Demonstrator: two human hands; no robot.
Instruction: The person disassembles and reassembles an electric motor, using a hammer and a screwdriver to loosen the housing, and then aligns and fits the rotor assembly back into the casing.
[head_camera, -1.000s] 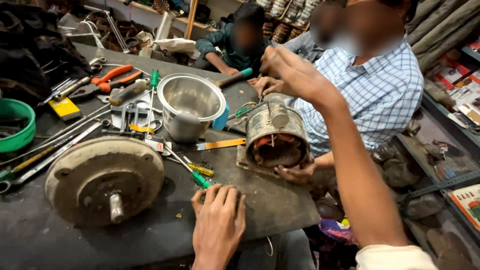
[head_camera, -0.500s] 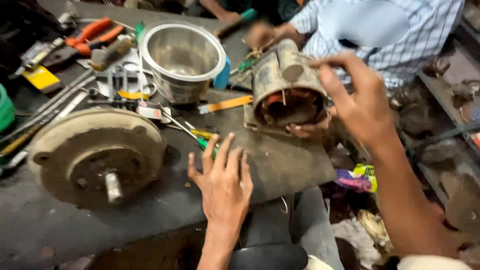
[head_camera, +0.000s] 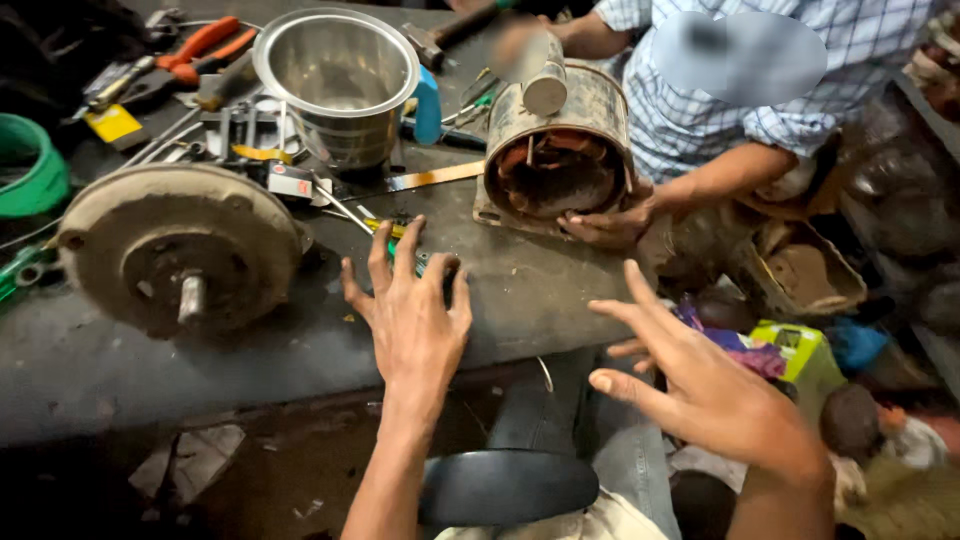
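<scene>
Rusty steel motor stator (head_camera: 558, 160) looks heavy, rigid; best gripped around its casing. Left hand (head_camera: 412, 318) rests splayed on the counter (head_camera: 540, 300), right hand (head_camera: 715, 390) hovers empty.

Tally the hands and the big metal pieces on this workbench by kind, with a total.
Wearer's bare hands: 2, left hand, right hand
Co-worker's hand on motor housing: 1
Rusty cylindrical motor housing: 1
Round grey end cover with shaft: 1
Shiny steel bowl: 1
Total: 6
</scene>
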